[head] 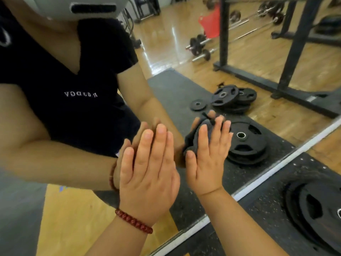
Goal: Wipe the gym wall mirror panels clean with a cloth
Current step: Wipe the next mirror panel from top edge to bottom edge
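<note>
Nearest the lens, the left hand (147, 174), with a red bead bracelet (133, 221) at the wrist, lies flat against the mirror (184, 93), fingers straight and together, holding nothing. Just beside it to the right, the right hand (208, 156) presses the dark cloth (191, 139) onto the glass with straight, slightly spread fingers; the cloth is bunched under the palm and fingers, its folds showing mostly to the hand's left and above the fingertips. So the cloth sits between this hand and the panel, and the right hand is the one that carries it. Both hands point up and slightly right along the glass, and the bunched cloth seems longest that same way, though the fingers hide much of it. Judging by this, the coming stroke is a slide across the panel. Below runs the mirror's pale bottom edge (258, 183), with a black weight plate (313, 206) on the speckled rubber mat (267, 206) at the wall.
</note>
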Demonstrator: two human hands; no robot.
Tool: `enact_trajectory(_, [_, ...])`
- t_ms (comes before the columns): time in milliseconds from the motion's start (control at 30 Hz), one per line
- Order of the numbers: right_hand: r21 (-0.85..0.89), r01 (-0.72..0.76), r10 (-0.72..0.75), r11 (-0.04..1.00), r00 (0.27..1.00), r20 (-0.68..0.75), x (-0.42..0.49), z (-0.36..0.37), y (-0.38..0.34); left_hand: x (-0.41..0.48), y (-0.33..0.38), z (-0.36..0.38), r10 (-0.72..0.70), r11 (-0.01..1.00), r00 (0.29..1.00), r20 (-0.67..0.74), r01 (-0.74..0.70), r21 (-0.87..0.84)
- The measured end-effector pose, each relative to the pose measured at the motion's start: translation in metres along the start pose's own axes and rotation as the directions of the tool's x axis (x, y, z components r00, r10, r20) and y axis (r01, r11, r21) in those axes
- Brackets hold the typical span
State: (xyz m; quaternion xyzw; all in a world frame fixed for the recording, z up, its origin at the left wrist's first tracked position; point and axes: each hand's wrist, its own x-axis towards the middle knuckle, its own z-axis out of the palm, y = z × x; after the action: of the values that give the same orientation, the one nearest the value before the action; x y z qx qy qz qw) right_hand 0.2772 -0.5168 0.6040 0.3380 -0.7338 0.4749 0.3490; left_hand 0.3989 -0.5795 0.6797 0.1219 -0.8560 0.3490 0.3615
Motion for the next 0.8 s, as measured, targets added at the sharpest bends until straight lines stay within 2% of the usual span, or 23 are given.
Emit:
enact_trajectory(67, [-0.007,0.003,-0.003,1.000,0.999,0.032,-0.021,0.005,0.007,-0.002,0.007,0.007,-0.040,0.999,0.999,-0.026,0.040,0.021])
enact_trajectory(133, [0.030,0.082,-0.084,0.996,0.996,0.037,-0.017,0.001,0.005,-0.002,0.010,0.011,-0.066,0.998,0.994,-0.082,0.067,-0.003])
enact_trajectory(233, [0.078,0.236,-0.234,0.969,0.972,-0.037,0.023,-0.009,-0.006,-0.005,0.011,0.015,-0.095,0.995,0.981,-0.167,0.089,-0.038])
enact_trajectory(300, [0.054,0.287,-0.281,0.956,0.955,-0.095,0.036,-0.010,-0.008,-0.007,0.012,0.017,-0.104,0.993,0.974,-0.203,0.092,-0.068])
enact_trajectory(467, [-0.029,0.299,-0.300,0.954,0.949,-0.099,-0.021,0.011,0.029,-0.017,0.015,0.024,-0.088,0.996,0.962,-0.257,0.082,-0.033])
enact_trajectory(600, [-0.062,0.307,-0.311,0.950,0.948,-0.066,-0.062,0.025,0.055,-0.042,0.029,0.038,-0.071,0.996,0.970,-0.231,0.082,0.041])
enact_trajectory(700, [-0.002,0.311,-0.310,0.951,0.948,-0.067,-0.052,0.018,0.040,-0.059,0.036,0.048,-0.063,0.996,0.970,-0.236,0.076,0.048])
enact_trajectory(800, [0.016,0.374,-0.372,0.927,0.925,-0.074,-0.028,0.010,0.020,-0.075,0.043,0.055,-0.052,0.997,0.971,-0.232,0.064,0.043])
